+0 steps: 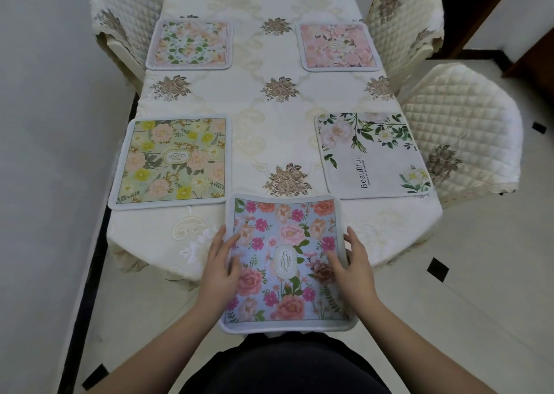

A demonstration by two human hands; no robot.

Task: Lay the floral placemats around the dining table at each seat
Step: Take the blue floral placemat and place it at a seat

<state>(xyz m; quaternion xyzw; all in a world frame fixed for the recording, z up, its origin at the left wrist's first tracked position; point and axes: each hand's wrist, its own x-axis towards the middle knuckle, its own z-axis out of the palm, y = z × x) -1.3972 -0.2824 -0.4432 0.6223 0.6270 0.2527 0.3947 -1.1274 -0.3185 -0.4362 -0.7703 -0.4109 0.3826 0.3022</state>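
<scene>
Looks like this one's nearly wrapping up — four mats are already lying flat on the cream embroidered tablecloth (269, 142): a green-and-peach floral mat (189, 44) far left, a pink rose mat (340, 47) far right, a yellow-and-pink floral mat (172, 160) near left, and a white "Beautiful" mat with green leaves (374, 154) near right. The blue floral "Garden" placemat (286, 261) is sitting at the near end, its near edge hanging off the table, with the left hand (220, 269) and right hand (355, 266) resting on its side edges, fingers mostly straight and gripping nothing. I'm guessing only squaring it up is left — though the far end is cut off, so I can't tell whether a seat there needs one.

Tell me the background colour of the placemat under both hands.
Light blue, with pink and peach flowers, on the placemat; seen in the head view.
</scene>
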